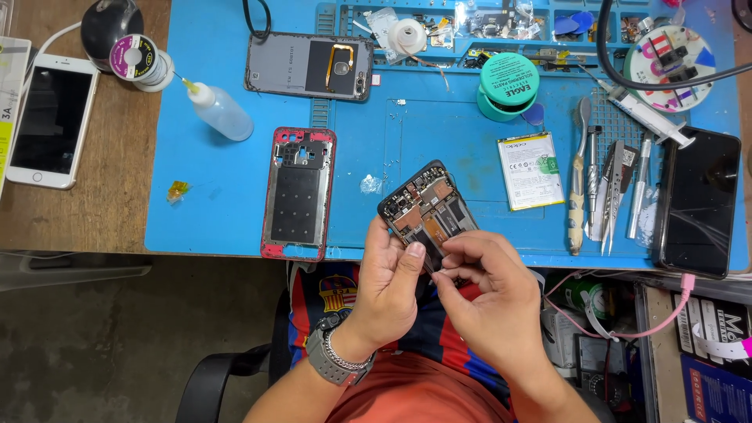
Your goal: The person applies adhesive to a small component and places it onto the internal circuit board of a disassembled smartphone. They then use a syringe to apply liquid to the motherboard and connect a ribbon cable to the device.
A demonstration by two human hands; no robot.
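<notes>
Left hand [389, 286]: I cradle the opened phone [428, 210] just over the mat's [439, 141] near edge, thumb pressed to its lower end.
Right hand [479, 294]: fingertips pinched on something small at the phone's base; I cannot tell what.
Progress: back cover [310, 66], red frame [298, 193] and battery [530, 170] already lie off on the mat; the board is exposed and looks still in place.
Count: one cover, one frame, one battery, two other phones.

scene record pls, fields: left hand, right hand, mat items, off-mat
left hand: left hand holds the opened phone from below
right hand: right hand pinches at the phone's lower edge
mat items: blue mat; red frame; battery; squeeze bottle; dark phone
off-mat: white phone on wooden table
</notes>
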